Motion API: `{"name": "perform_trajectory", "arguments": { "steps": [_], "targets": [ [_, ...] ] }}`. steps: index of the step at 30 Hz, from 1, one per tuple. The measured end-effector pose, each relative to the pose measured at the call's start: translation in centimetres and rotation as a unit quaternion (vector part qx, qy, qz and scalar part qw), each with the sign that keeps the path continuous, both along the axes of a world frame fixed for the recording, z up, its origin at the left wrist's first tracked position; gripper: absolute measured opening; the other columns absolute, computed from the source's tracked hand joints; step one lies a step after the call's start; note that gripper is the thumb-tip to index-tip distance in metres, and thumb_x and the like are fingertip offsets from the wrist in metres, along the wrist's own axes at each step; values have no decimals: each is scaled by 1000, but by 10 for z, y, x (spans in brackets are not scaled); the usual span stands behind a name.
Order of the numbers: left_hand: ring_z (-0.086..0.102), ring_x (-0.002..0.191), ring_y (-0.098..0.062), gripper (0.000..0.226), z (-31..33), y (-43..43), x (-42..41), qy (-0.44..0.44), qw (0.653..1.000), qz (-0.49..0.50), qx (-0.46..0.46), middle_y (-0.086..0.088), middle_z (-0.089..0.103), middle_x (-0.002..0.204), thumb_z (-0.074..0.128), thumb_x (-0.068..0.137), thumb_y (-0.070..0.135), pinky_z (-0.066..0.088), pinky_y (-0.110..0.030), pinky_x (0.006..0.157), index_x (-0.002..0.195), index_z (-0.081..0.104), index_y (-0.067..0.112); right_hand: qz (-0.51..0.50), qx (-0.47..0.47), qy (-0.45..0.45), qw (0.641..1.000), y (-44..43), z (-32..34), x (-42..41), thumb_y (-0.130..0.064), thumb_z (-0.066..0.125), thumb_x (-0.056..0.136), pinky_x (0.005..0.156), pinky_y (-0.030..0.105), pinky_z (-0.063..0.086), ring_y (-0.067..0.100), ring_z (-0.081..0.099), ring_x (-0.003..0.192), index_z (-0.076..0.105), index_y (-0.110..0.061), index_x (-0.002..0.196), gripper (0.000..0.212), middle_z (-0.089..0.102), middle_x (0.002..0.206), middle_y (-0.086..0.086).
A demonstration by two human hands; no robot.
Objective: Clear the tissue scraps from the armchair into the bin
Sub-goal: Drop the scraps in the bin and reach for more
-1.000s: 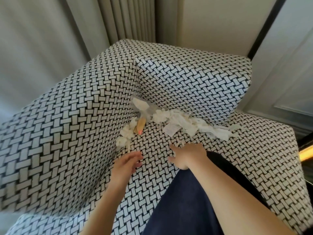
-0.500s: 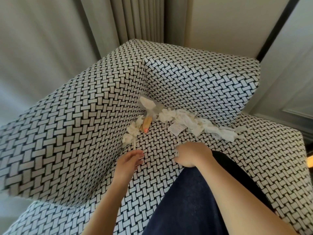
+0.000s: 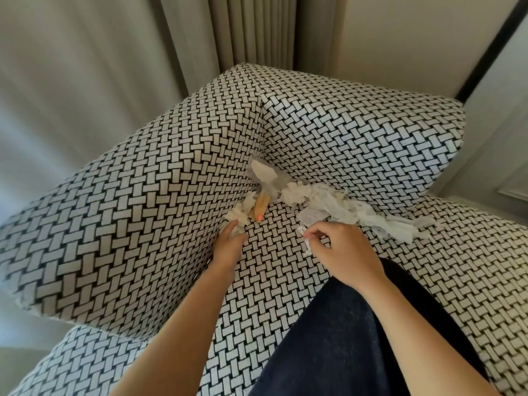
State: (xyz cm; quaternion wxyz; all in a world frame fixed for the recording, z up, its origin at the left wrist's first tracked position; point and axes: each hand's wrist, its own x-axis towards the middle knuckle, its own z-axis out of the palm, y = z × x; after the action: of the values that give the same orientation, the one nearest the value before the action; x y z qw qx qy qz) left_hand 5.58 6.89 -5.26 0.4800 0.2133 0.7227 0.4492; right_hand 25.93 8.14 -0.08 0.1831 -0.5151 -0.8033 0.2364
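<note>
White tissue scraps (image 3: 337, 204) lie strewn along the back crease of a black-and-white woven armchair (image 3: 148, 224), from the corner out to the right. A small clump of tissue (image 3: 240, 217) sits by the left arm, next to a tan wrapper (image 3: 260, 208). My left hand (image 3: 230, 247) touches that clump with its fingertips. My right hand (image 3: 340, 252) pinches small white tissue scraps (image 3: 306, 243) just below a printed paper slip (image 3: 311, 217). No bin is in view.
Clear plastic film with a white piece (image 3: 265, 174) stands in the seat corner. Grey curtains (image 3: 251, 30) hang behind the chair and a wall panel (image 3: 503, 138) is at the right. My leg in dark blue fabric (image 3: 357, 338) rests on the seat.
Both hands have moved forward toward the scraps. The left hand now reaches the small clump, and the right hand has closed its fingers on small scraps.
</note>
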Motion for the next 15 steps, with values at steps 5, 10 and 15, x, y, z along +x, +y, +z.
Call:
{"name": "perform_trajectory", "arguments": {
  "steps": [5,10,15],
  "targets": [
    [31,131,-23,59,-13,19,15,-17,999,30,-37,-3,31,146,54,89,23,31,-36,102,143,32,22,-4,-8,12,1000,1,-1,-1,-26,53,91,52,8,29,-21,49,58,69,-25,100,18,68,97,-15],
    [6,141,-31,68,-27,19,24,87,990,43,-98,-4,6,155,53,86,25,21,-44,114,147,23,27,-12,-9,8,1000,4,-4,-2,-28,53,91,52,8,31,-11,52,53,69,-27,99,18,68,96,-17],
    [0,142,-32,67,-35,1,36,229,969,-39,-78,1,5,158,50,92,16,15,-40,115,150,16,15,-19,-21,4,1000,7,-5,-4,-29,53,91,52,10,30,-6,50,48,69,-27,100,18,68,96,-17]
  ]
}}
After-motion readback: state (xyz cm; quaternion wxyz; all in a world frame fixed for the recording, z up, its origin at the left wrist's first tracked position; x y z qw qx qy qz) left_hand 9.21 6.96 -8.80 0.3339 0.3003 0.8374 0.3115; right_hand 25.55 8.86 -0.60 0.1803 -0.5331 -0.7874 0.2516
